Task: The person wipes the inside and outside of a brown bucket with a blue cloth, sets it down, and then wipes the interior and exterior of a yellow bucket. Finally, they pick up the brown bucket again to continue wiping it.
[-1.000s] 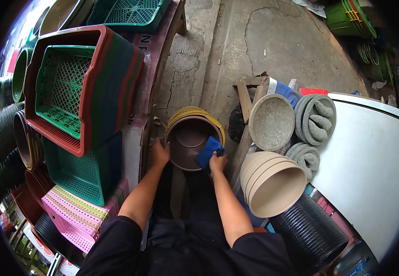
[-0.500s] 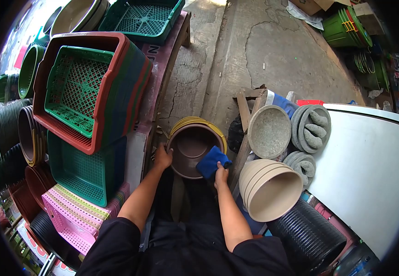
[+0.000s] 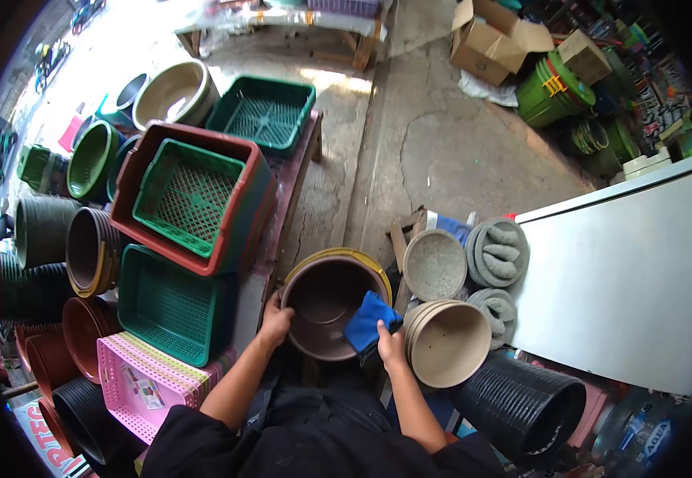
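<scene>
A brown plastic bucket with a yellow handle around its far side is in front of my body, its mouth turned up toward me. My left hand is closed on its left rim. In my right hand is a folded blue cloth, pinched with the thumb on top, which lies over the bucket's right inner edge. Just right of that hand is a stack of beige pots. Behind the pots stands a grey stone mortar.
On the left are stacked red-brown baskets, a green basket and pink baskets. To the right are stone mortars with pestles, a white panel and black pots. A cardboard box sits on the far floor.
The head view has tilted up and shifted, so the bucket and hands appear lower and more of the far floor shows. Both hands keep their holds, and the cloth stays at the right rim.
</scene>
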The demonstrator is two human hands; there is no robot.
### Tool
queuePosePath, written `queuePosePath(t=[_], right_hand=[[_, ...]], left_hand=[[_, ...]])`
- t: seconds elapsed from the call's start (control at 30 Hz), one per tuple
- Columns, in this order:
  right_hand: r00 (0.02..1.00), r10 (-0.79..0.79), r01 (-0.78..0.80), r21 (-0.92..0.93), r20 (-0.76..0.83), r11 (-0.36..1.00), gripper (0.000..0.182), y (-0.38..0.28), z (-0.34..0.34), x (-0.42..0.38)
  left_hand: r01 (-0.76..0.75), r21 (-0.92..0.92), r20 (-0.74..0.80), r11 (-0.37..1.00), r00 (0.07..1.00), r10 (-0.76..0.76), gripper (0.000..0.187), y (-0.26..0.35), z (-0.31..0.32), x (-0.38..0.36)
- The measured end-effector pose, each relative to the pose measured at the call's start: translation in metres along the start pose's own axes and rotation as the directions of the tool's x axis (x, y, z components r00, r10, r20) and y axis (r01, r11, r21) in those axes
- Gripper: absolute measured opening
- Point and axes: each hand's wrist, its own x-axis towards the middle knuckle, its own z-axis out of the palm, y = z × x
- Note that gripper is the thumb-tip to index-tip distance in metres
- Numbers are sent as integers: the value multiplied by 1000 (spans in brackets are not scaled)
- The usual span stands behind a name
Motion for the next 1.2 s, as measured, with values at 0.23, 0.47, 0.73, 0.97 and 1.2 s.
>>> queuePosePath(t=[0.23, 0.47, 0.73, 0.97, 1.2], right_hand=[[984, -177, 178, -32, 30, 984, 53, -104, 20, -55], [716, -156, 425, -246, 680, 871, 48, -77, 138, -29], [576, 93, 808, -583, 812, 88, 48, -102, 105, -14], [463, -339, 870, -346, 819, 353, 43, -72, 156, 38], [265, 102, 895, -283, 959, 346, 47, -119, 123, 9]], left_hand=[[-312, -96, -26, 945, 950, 311, 77, 65, 39, -99], [-548, -163, 86, 821, 821, 565, 71, 93, 73, -166], [-649, -137, -192, 748, 758, 623, 62, 102, 49, -176], [-674, -159, -127, 722, 739, 662, 65, 106, 61, -188], [-599, -343, -69, 724, 784, 617, 68, 145, 37, -190]])
